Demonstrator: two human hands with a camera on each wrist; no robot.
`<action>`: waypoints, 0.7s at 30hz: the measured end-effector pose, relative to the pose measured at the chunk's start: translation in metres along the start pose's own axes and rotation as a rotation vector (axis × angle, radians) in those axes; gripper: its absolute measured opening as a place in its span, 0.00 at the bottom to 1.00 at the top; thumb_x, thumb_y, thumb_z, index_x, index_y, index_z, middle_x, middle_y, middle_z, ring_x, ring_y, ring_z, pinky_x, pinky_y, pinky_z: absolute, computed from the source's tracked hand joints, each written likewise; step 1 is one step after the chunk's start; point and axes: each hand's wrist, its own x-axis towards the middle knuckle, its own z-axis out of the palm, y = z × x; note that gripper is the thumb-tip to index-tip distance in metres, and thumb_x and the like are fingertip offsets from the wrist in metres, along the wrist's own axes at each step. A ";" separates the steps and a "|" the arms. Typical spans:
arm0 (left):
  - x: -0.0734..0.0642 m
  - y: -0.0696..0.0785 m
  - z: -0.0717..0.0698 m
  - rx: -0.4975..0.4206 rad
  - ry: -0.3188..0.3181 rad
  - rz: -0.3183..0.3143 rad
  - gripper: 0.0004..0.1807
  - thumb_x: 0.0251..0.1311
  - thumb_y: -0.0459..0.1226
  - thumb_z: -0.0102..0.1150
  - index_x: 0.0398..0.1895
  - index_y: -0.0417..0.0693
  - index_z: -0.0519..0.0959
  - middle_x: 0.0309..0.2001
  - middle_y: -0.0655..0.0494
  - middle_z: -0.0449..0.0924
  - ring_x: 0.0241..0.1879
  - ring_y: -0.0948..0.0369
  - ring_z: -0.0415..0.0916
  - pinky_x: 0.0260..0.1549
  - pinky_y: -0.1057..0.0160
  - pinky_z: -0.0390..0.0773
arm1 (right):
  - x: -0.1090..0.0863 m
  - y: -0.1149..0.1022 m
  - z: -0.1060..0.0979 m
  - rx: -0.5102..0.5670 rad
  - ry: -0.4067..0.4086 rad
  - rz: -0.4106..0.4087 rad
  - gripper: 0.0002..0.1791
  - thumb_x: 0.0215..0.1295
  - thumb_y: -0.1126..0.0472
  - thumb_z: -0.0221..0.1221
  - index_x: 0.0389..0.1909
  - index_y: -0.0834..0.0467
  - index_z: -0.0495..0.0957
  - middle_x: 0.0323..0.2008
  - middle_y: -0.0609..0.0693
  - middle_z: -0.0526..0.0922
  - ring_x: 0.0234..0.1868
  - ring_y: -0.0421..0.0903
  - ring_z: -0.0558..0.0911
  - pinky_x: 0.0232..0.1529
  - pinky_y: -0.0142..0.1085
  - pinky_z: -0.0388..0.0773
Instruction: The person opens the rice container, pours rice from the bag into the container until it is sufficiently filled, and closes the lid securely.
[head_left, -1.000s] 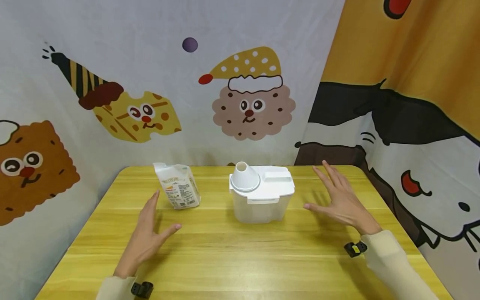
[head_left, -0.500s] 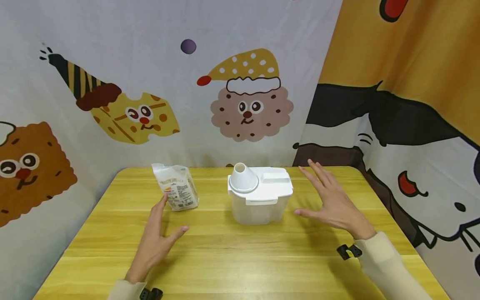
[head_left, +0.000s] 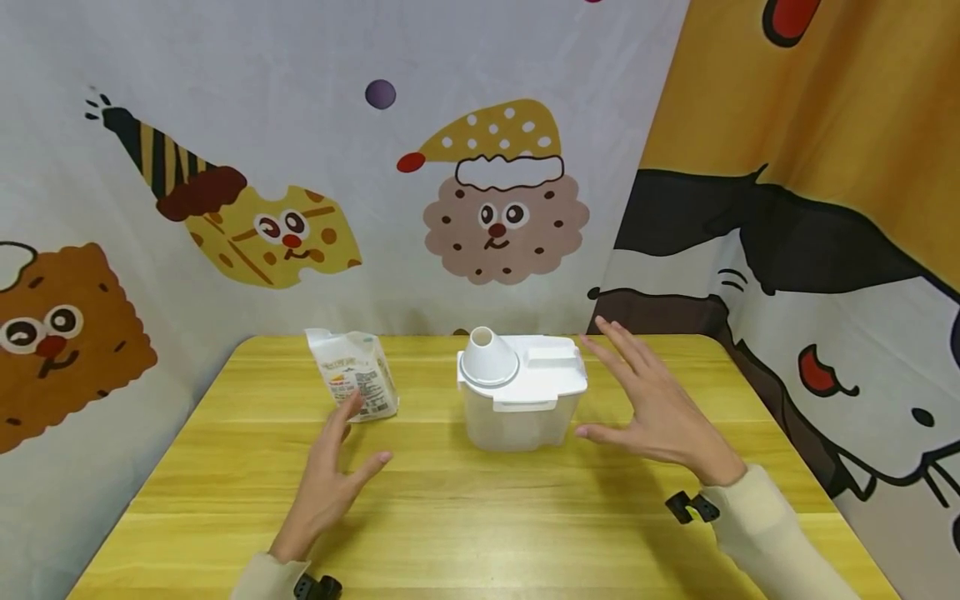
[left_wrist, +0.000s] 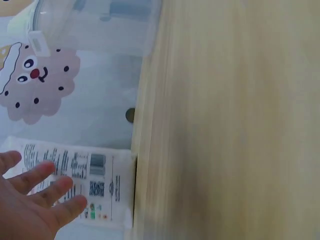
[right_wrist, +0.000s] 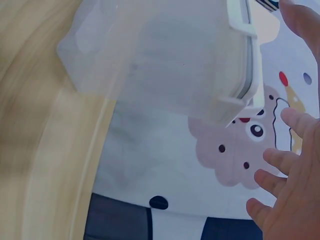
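Observation:
A translucent storage container [head_left: 519, 425] with a white lid stands upright at the middle of the table; a white cone-shaped spout [head_left: 491, 360] rises from the lid's left side. To its left is a white printed bag [head_left: 367, 385], also upright. My left hand [head_left: 327, 483] is spread in front of the bag, its fingertips overlapping the bag's lower part in the head view. Just right of the container, my right hand [head_left: 660, 408] hovers with fingers apart and holds nothing. In the right wrist view the container's side [right_wrist: 165, 55] fills the upper part, beside my fingers [right_wrist: 270, 182].
The wood-grain table [head_left: 480, 533] reaches back to a cloth backdrop [head_left: 300, 83] printed with cartoon figures. Small black wrist cameras sit at both cream sleeves [head_left: 772, 525].
My left hand has moved right and slightly down, in front of the bag. My right hand has moved left, closer to the container. The bag and container stay in place.

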 end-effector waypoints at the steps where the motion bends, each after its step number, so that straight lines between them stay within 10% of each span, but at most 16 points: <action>1: 0.001 0.001 0.002 -0.022 -0.006 0.005 0.50 0.62 0.37 0.71 0.83 0.50 0.52 0.77 0.38 0.61 0.74 0.39 0.61 0.70 0.31 0.64 | 0.001 -0.002 -0.001 -0.003 0.001 -0.008 0.64 0.44 0.28 0.74 0.81 0.35 0.51 0.84 0.42 0.43 0.84 0.55 0.47 0.72 0.72 0.59; 10: 0.009 0.007 0.018 -0.190 -0.079 0.018 0.44 0.66 0.30 0.65 0.82 0.51 0.54 0.75 0.44 0.65 0.72 0.44 0.65 0.69 0.46 0.72 | 0.004 -0.019 -0.003 -0.011 0.015 -0.095 0.62 0.47 0.29 0.73 0.81 0.39 0.53 0.83 0.46 0.50 0.81 0.57 0.55 0.69 0.68 0.67; 21: 0.027 0.013 0.042 -0.369 -0.187 -0.040 0.41 0.71 0.35 0.61 0.82 0.61 0.54 0.77 0.41 0.60 0.76 0.40 0.60 0.71 0.33 0.65 | 0.010 -0.037 -0.003 -0.023 0.029 -0.151 0.57 0.50 0.28 0.71 0.80 0.39 0.58 0.79 0.51 0.60 0.76 0.54 0.64 0.63 0.62 0.76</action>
